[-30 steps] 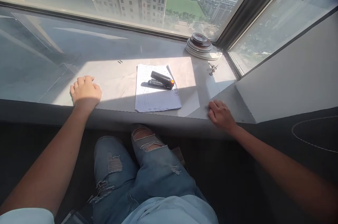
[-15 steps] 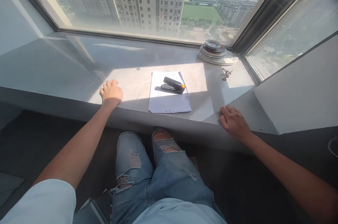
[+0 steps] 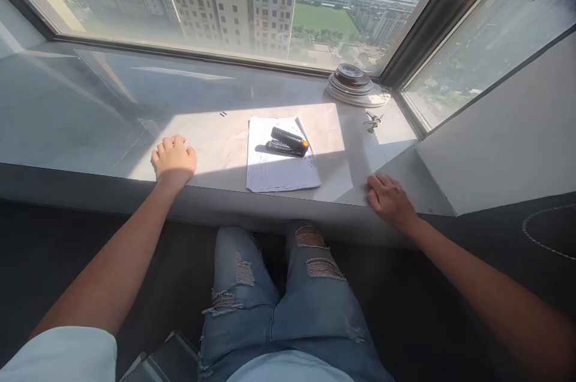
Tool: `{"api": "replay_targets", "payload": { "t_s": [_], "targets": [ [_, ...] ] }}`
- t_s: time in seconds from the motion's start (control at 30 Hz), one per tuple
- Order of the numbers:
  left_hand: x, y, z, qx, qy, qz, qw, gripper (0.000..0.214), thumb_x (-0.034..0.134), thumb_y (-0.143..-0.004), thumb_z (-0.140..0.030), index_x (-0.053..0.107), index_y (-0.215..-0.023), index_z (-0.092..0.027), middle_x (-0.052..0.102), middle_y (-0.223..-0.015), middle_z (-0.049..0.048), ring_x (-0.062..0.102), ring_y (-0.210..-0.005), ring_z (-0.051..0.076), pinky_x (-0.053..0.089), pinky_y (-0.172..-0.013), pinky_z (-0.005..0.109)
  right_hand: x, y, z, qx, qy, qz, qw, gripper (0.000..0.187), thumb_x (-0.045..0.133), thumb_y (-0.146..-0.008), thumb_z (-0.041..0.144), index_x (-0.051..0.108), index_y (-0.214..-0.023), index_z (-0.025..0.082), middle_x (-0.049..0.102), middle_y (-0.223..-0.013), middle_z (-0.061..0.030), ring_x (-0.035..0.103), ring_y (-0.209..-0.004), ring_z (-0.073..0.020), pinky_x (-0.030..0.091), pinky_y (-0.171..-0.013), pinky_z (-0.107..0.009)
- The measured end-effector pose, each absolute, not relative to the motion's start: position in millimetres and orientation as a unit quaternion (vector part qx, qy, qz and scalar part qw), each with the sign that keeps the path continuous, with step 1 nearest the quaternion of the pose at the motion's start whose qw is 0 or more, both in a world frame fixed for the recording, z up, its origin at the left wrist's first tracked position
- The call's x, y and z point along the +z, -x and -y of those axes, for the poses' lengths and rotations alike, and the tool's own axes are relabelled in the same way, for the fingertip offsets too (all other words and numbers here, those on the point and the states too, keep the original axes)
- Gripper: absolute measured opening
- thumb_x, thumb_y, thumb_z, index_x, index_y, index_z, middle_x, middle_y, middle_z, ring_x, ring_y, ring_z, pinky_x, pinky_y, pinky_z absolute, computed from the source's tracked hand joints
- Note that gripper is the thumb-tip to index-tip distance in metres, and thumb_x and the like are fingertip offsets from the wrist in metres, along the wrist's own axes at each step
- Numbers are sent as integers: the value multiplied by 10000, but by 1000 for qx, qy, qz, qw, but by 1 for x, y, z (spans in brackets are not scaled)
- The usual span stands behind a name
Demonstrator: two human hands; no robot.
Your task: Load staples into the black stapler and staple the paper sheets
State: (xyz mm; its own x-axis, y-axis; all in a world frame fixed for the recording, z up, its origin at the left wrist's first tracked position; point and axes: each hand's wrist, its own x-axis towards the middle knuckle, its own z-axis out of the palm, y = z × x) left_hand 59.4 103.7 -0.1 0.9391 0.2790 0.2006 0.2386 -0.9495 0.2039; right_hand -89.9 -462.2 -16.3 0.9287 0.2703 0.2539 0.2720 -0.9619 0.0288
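Note:
A black stapler (image 3: 288,141) with an orange tip lies on a sheet stack of printed paper (image 3: 278,166) on the grey window sill (image 3: 216,100). My left hand (image 3: 173,158) rests palm down on the sill's front edge, left of the paper, fingers loosely curled and holding nothing. My right hand (image 3: 389,199) lies flat on the sill's edge to the right of the paper, also empty. Neither hand touches the paper or the stapler.
A stack of plates (image 3: 352,83) sits in the sill's far right corner, with a bunch of keys (image 3: 373,121) in front of it. Two loose staples (image 3: 223,114) lie beyond the paper. A wall ledge (image 3: 490,130) rises at right. My knees in torn jeans (image 3: 288,286) are below the sill.
Only the view has shifted a little, and my legs have moved under the sill. Both hands stay resting on the sill's edge; paper and stapler are unmoved.

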Motion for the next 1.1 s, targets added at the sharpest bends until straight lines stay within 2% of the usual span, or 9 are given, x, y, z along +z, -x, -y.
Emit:
{"api": "replay_targets", "payload": {
  "t_s": [0.4,0.47,0.57,0.63,0.7,0.8,0.9,0.97,1.1],
  "targets": [
    [0,-58,-98,115,-983,-128,55,504,354,-1041,-272,592,-1450,-97,557,-1526,281,516,-1425,411,344,-1194,578,-25,88,461,-152,979,131,45,106,434,-959,210,460,-860,236,561,-903,-57,541,-838,-246,391,-772,-347],
    [1,-59,-99,111,-984,-132,51,504,345,-1042,-270,600,-1441,-98,566,-1520,280,526,-1412,411,356,-1182,577,-26,83,459,-157,978,110,88,136,450,-960,238,458,-824,238,572,-854,-48,546,-801,-238,388,-743,-339],
    [2,-60,-102,112,-983,-137,49,504,345,-1043,-272,603,-1439,-101,576,-1513,277,535,-1401,405,370,-1172,564,-17,60,437,-140,959,131,208,225,467,-1002,310,447,-787,247,578,-767,-34,537,-713,-221,393,-688,-335],
    [2,-60,-104,108,-982,-144,51,495,348,-1047,-277,607,-1440,-122,579,-1516,261,534,-1416,383,365,-1185,531,-6,35,405,-161,931,177,276,198,481,-1027,333,493,-849,248,613,-841,-50,579,-796,-239,439,-731,-350],
    [2,-60,-105,101,-982,-150,53,476,353,-1052,-286,614,-1430,-157,586,-1516,237,533,-1431,359,358,-1199,495,4,5,363,-201,911,184,311,86,539,-1005,320,557,-978,241,643,-986,-87,605,-960,-285,476,-808,-378],
    [2,-60,-107,103,-981,-153,58,454,358,-1056,-292,617,-1412,-183,595,-1504,221,538,-1431,349,356,-1207,487,10,-35,301,-175,903,178,349,334,704,-954,338,580,-1237,212,631,-1253,-140,598,-1128,-325,500,-913,-416],
    [4,-60,-107,111,-980,-153,58,431,378,-1050,-287,632,-1388,-203,615,-1474,210,560,-1402,353,382,-1189,493,5,-60,266,-152,898,186,370,225,722,-941,292,626,-1133,228,689,-1094,-90,647,-978,-291,514,-826,-394],
    [6,-59,-107,118,-979,-154,59,410,401,-1045,-289,647,-1367,-226,626,-1453,198,576,-1387,349,400,-1179,487,0,-66,264,-157,892,184,382,151,682,-941,260,646,-1086,239,719,-1064,-77,665,-978,-292,523,-831,-399],
    [12,-52,-101,150,-974,-147,78,405,400,-1039,-248,672,-1338,-216,594,-1462,206,559,-1406,350,414,-1189,479,-5,-55,311,-204,850,169,455,278,656,-907,314,667,-1176,243,762,-1118,-83,707,-1010,-315,561,-881,-446]
  ]
}}
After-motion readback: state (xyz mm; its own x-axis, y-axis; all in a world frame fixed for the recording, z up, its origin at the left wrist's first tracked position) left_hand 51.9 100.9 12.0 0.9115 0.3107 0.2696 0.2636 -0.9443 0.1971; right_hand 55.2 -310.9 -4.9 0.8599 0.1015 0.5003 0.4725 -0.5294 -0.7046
